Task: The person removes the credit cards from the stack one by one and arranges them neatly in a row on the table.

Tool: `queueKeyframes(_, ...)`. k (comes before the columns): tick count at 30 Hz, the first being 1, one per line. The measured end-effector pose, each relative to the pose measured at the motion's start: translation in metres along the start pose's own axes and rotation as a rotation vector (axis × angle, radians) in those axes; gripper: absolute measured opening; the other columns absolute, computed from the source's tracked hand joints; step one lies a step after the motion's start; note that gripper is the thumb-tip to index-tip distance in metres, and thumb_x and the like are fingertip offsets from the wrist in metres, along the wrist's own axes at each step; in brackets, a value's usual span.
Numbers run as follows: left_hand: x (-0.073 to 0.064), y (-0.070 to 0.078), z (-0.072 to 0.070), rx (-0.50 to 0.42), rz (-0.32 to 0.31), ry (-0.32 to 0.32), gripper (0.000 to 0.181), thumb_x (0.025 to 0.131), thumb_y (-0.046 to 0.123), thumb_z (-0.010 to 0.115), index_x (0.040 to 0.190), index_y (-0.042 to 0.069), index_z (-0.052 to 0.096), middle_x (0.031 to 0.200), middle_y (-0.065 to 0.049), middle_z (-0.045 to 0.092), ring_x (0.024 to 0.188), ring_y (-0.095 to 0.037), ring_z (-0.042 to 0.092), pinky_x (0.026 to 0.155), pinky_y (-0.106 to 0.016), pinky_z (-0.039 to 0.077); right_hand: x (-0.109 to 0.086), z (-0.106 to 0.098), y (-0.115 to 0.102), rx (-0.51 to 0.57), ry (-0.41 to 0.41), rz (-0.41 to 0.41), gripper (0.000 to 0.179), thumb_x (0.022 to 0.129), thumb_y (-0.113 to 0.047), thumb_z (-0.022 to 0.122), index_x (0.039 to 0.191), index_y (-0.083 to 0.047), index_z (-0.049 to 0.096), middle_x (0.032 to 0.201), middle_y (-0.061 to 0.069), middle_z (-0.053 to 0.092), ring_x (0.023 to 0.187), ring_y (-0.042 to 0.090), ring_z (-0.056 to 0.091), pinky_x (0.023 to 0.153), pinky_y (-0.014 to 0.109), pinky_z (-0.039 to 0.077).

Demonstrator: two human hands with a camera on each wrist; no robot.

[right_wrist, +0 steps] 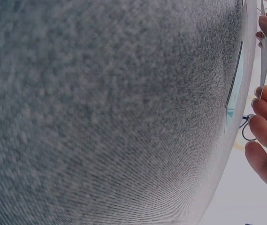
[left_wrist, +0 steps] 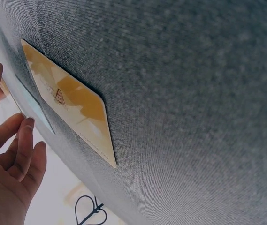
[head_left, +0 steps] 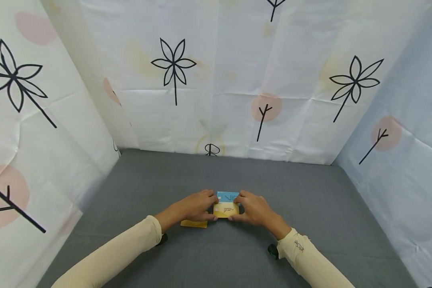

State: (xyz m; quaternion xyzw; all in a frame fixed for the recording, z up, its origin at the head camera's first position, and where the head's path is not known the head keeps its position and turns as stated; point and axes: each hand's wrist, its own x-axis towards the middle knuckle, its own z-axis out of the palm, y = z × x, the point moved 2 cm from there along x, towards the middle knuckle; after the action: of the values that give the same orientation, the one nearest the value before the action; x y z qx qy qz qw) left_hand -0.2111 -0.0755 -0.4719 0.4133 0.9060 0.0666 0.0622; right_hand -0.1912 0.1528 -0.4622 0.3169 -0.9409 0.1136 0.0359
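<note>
Both hands hold a yellow card (head_left: 226, 210) by its two ends, raised off the grey cloth. The left hand (head_left: 200, 205) pinches the left end, thumb at the near edge and fingers at the far edge. On the opposite end the right hand (head_left: 255, 209) grips likewise. In the right wrist view the held card (right_wrist: 264, 63) appears nearly edge-on, between thumb and fingertips. Beyond it a light blue card (head_left: 228, 196) lies on the cloth, partly covered from the head view. A second yellow card (head_left: 193, 224) lies flat below the left wrist, fully visible in the left wrist view (left_wrist: 77, 105).
The grey cloth-covered table (head_left: 165, 168) spreads around the hands. White fabric walls (head_left: 216, 72) with leaf and twig drawings enclose it at the back and both sides. Dark wrist devices (head_left: 273, 251) show by the cream sleeves (head_left: 111, 252).
</note>
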Motion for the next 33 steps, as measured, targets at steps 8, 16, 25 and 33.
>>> queueKeyframes(8, -0.0032, -0.0001, -0.0008, 0.022, 0.01, 0.016, 0.05, 0.093, 0.05, 0.068, 0.127, 0.014, 0.063, 0.116, -0.001, 0.059, 0.101, -0.014, 0.055, 0.087, -0.032, 0.05, 0.0005, 0.0007, -0.0018, 0.001, 0.011, -0.022, 0.049, 0.079, -0.055, 0.08, 0.108, -0.015, 0.074, 0.097, 0.0, 0.061, 0.073, 0.008, 0.054, 0.051, 0.021, 0.037)
queueKeyframes(16, -0.0051, 0.0005, -0.0015, 0.014, 0.0, 0.01, 0.05, 0.093, 0.051, 0.067, 0.127, 0.014, 0.063, 0.116, -0.001, 0.06, 0.101, -0.013, 0.055, 0.086, -0.032, 0.05, 0.0011, 0.0003, -0.0022, -0.008, -0.024, -0.028, 0.051, 0.082, -0.054, 0.079, 0.112, -0.014, 0.073, 0.1, -0.001, 0.06, 0.076, 0.008, 0.055, 0.054, 0.022, 0.04)
queueKeyframes(25, -0.0069, 0.0024, -0.0022, 0.034, 0.015, 0.017, 0.049, 0.093, 0.052, 0.068, 0.124, 0.015, 0.064, 0.114, 0.0, 0.06, 0.099, -0.013, 0.055, 0.086, -0.032, 0.05, -0.0006, 0.0012, -0.0024, 0.001, -0.042, -0.031, 0.051, 0.081, -0.053, 0.08, 0.113, -0.014, 0.074, 0.101, -0.001, 0.06, 0.073, 0.006, 0.052, 0.055, 0.021, 0.04)
queueKeyframes(33, -0.0088, 0.0041, -0.0043, 0.025, 0.027, 0.023, 0.049, 0.092, 0.051, 0.069, 0.123, 0.014, 0.064, 0.112, 0.0, 0.06, 0.097, -0.013, 0.055, 0.084, -0.031, 0.05, -0.0033, -0.0004, -0.005, -0.006, -0.032, -0.037, 0.051, 0.081, -0.054, 0.079, 0.113, -0.014, 0.074, 0.101, 0.0, 0.061, 0.074, 0.007, 0.055, 0.055, 0.022, 0.042)
